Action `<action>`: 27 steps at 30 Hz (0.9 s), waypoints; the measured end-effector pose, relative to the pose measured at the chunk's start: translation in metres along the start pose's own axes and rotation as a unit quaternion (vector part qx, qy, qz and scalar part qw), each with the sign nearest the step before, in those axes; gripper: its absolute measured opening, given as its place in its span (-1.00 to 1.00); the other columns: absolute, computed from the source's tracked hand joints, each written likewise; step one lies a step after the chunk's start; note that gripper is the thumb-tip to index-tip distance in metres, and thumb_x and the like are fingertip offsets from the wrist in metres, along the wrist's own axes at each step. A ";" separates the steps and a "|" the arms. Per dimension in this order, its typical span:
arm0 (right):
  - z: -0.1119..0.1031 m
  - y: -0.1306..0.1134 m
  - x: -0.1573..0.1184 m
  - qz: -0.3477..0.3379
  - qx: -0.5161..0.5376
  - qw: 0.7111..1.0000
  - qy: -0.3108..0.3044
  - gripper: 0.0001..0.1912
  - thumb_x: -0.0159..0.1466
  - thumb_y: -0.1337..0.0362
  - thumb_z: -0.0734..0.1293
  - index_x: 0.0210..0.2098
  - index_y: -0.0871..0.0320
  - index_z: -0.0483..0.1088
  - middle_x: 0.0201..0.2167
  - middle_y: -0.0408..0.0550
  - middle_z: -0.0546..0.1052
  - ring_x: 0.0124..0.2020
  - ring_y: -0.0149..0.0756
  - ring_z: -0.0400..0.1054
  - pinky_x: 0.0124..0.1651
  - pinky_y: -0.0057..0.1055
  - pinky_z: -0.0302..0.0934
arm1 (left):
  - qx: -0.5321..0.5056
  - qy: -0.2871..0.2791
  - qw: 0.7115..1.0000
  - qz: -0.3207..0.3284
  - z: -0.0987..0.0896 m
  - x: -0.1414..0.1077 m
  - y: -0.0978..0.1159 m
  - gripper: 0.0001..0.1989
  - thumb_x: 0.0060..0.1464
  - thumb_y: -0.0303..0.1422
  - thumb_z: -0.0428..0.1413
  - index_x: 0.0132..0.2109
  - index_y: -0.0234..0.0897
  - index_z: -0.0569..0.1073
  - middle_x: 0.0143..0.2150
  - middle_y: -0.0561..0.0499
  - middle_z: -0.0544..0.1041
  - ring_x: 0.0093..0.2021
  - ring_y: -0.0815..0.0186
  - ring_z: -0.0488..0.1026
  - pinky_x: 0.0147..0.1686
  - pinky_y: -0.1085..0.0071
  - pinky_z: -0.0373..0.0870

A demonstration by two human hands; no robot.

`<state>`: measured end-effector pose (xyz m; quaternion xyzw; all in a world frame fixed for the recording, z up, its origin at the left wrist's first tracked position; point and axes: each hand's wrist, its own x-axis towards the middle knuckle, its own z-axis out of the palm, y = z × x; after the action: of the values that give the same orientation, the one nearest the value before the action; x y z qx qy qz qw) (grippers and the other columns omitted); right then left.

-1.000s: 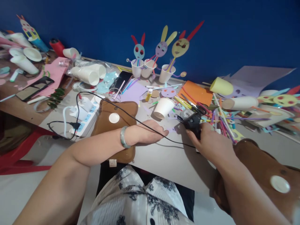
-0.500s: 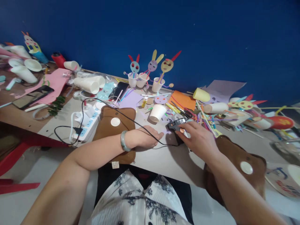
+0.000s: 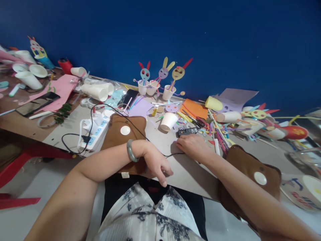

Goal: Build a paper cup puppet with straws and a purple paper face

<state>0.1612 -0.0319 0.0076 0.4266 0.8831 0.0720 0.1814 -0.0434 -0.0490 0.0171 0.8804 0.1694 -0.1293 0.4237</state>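
My right hand (image 3: pixel 192 146) is over the table, its fingers bent around what seems to be the handle of a black glue gun (image 3: pixel 187 132). Only the gun's upper body shows past the knuckles; the grip is hidden. A thin black cord (image 3: pixel 173 154) comes out from under that hand. My left hand (image 3: pixel 156 163), with a jade-coloured bangle on its wrist, hangs near the table's front edge with fingers loosely apart and nothing visible in them. Behind the gun a white paper cup (image 3: pixel 169 122) is tipped over.
A brown cushion-like pad (image 3: pixel 120 134) lies under my left forearm, beside a white power strip (image 3: pixel 96 135). Another brown pad (image 3: pixel 250 167) is under my right forearm. Paper-cup puppets (image 3: pixel 153 87) stand along the blue wall. Coloured sticks (image 3: pixel 222 134) and scissors (image 3: pixel 199 123) clutter the right side.
My left hand has drawn back toward the table edge, its fingers now pointing down. My right hand has shifted left and turned palm-down, and the glue gun now sits lower.
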 end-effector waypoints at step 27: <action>-0.029 0.005 0.029 0.115 0.109 0.983 -0.097 -0.71 0.36 0.29 0.25 -0.12 0.20 0.61 -0.08 0.24 0.64 -0.04 0.03 0.53 -0.10 -0.25 0.29 | 0.098 0.445 0.847 -0.275 -0.057 0.022 -0.042 -0.78 0.16 -0.38 0.04 -0.14 -0.28 0.56 -0.17 -0.15 0.62 -0.20 0.12 0.53 -0.26 0.29 0.35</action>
<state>0.1371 -0.0055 0.0283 0.5474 0.8092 -0.0459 0.2087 -0.0360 0.0246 0.0136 0.7979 0.5613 0.1489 0.1617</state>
